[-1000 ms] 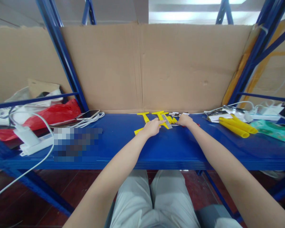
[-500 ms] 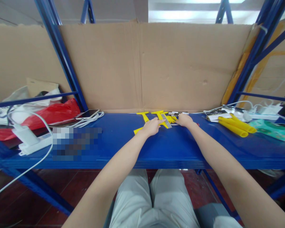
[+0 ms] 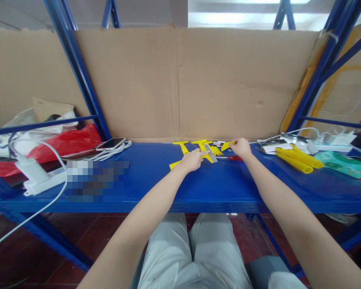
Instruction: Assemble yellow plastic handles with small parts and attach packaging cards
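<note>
My left hand [image 3: 193,160] is closed around the handle of a yellow scraper [image 3: 175,165] lying low over the bench. Its grey metal blade [image 3: 211,153] sticks out to the right of my fingers. In my right hand [image 3: 242,147], the fingertips pinch a small pointed yellow plastic piece [image 3: 226,146]. Several similar yellow pieces [image 3: 217,151] lie heaped between the hands. Just below the right hand is a screwdriver with a red handle [image 3: 235,158]. Behind the left hand lie two yellow T-shaped scraper bodies [image 3: 183,147], partly covered.
A cardboard sheet [image 3: 180,84] stands along the back of the blue bench [image 3: 150,180]. Rolled yellow sleeves [image 3: 297,160] and a green packet [image 3: 345,163] lie at right. At left are a white power strip [image 3: 45,180], coiled white cables [image 3: 117,149] and a red bag [image 3: 69,142].
My right hand has moved right and lifted slightly, a yellow piece now showing in its fingertips. The red screwdriver handle is uncovered. My left hand and the scraper stay put.
</note>
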Demonstrator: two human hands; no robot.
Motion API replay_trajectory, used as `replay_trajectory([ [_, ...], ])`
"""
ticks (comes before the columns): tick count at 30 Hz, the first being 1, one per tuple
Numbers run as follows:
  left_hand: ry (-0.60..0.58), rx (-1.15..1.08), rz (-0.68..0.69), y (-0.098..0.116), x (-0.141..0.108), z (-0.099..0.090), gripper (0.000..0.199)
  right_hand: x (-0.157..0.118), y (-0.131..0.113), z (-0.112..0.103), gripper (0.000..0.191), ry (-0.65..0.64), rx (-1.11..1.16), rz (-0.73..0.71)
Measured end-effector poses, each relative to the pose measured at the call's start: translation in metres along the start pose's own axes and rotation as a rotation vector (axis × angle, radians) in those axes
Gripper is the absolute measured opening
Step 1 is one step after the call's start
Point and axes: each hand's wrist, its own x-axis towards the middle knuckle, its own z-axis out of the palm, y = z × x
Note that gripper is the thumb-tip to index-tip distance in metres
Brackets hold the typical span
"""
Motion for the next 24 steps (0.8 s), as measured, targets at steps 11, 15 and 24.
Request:
replay_trajectory([
  [11,0.002,0.002,-0.001,0.0011,0.0,0.0002,0.05,-0.0008,-0.0004,-0.0062,0.026,0.106,0.042,-0.026],
  [15,0.001,-0.003,0.004,0.0013,0.0,0.0003,0.05,0.0005,0.0006,-0.0042,0.026,0.098,0.045,-0.028],
  [24,0.009,-0.009,0.011,0.0004,0.0008,0.0022,0.051,0.0047,0.0037,0.0016,0.023,0.068,0.061,-0.034],
])
